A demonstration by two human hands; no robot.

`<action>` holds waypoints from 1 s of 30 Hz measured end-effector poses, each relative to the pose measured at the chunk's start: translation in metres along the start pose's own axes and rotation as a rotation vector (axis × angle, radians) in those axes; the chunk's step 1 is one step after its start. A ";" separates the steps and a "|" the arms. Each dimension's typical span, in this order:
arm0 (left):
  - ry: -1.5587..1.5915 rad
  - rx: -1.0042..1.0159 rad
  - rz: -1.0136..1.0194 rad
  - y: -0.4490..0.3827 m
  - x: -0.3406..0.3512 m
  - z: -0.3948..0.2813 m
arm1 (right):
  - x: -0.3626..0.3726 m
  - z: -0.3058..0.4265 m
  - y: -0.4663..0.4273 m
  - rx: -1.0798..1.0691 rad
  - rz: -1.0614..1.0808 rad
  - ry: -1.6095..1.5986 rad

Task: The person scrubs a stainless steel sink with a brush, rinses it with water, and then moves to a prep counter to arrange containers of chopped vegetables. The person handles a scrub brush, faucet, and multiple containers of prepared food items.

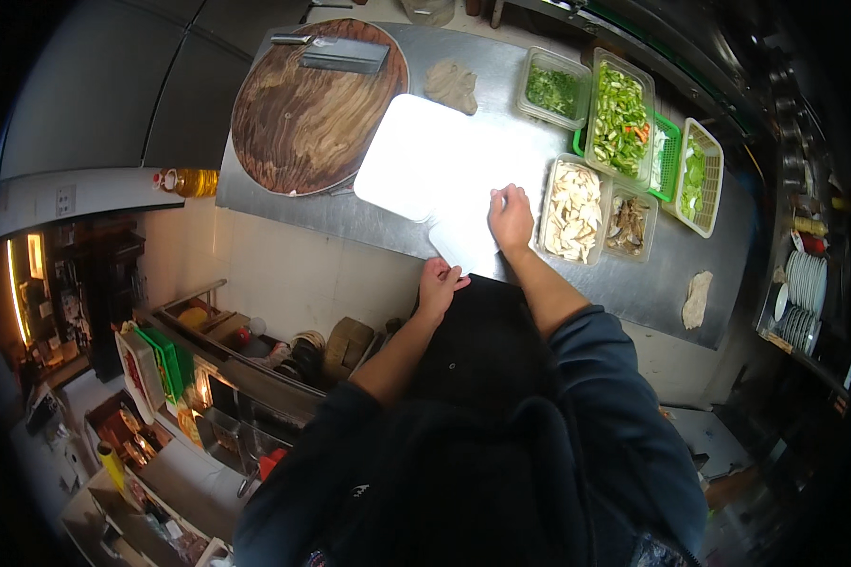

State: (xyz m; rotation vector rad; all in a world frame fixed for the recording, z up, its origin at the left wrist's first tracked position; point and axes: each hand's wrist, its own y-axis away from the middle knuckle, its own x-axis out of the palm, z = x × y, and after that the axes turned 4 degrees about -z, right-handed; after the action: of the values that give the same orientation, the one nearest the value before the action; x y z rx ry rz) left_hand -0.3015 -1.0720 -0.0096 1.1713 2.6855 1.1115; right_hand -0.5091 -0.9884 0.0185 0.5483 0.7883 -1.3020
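Observation:
My left hand [439, 289] pinches the near corner of a translucent plastic lid or sheet [459, 244] at the front edge of the steel table. Over the right side of that sheet is my right hand [513, 221], its fingers curled; glare hides whether they grip its edge. Beyond lies a white rounded-corner board or lid [405, 157], its right part washed out by bright light. Just right of my right hand stands a clear plastic container of pale sliced pieces, perhaps mushroom [573, 211]. A container of dark brown pieces [625, 225] adjoins it.
A cleaver [344, 55] rests on a round wooden chopping block [305, 120]. A crumpled cloth [452, 85] lies nearby. Containers hold chopped green peppers [620, 120] and chopped greens [554, 90]. Green and cream baskets [713, 166] stand further right, another cloth [696, 300] near the table's right end.

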 end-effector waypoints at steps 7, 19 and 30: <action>-1.101 0.644 -0.028 0.022 0.020 -0.071 | -0.020 -0.018 -0.003 -0.126 0.116 0.116; -1.510 0.852 0.260 0.006 0.007 -0.080 | -0.024 -0.020 0.001 -0.108 0.154 0.056; -1.629 0.968 0.378 -0.016 0.039 -0.074 | -0.028 -0.012 -0.009 -0.285 0.190 0.033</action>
State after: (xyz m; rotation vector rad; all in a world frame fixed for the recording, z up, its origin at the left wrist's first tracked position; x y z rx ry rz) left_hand -0.3602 -1.0993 0.0460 1.5235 1.4531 -1.0448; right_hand -0.5227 -0.9641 0.0331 0.4052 0.9091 -0.9879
